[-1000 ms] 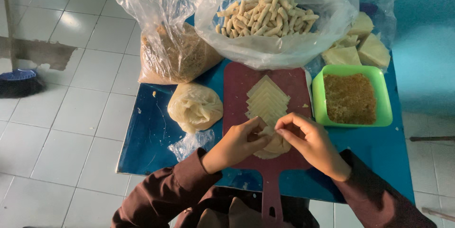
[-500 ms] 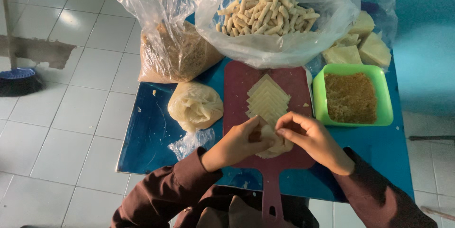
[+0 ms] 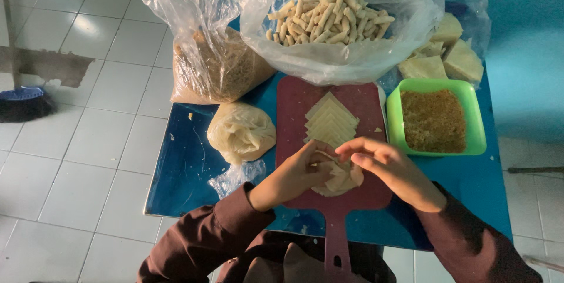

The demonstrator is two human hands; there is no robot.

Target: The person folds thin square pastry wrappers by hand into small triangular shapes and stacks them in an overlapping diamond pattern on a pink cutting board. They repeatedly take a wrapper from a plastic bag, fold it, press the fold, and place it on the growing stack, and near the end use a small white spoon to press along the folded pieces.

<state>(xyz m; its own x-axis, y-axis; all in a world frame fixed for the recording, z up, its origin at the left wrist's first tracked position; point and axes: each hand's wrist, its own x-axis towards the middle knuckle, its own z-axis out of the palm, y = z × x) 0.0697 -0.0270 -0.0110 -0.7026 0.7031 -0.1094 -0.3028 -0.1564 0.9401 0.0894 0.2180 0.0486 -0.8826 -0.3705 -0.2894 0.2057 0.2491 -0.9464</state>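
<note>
Head view: my left hand (image 3: pixel 292 178) and right hand (image 3: pixel 392 168) meet over a pale wrapper (image 3: pixel 339 178) on the maroon board (image 3: pixel 305 112), fingers curled shut, pinching its folds; a wrapper stack (image 3: pixel 330 121) lies just beyond; green tub (image 3: pixel 476 136) to the right; dough bag (image 3: pixel 241 132) to the left

The left hand (image 3: pixel 292 176) and right hand (image 3: pixel 392 168) partly hide the pale wrapper (image 3: pixel 339 178).

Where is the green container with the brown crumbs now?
In the head view, the green container stands on the blue table, right of the dark red cutting board and just beyond the right hand.
</note>
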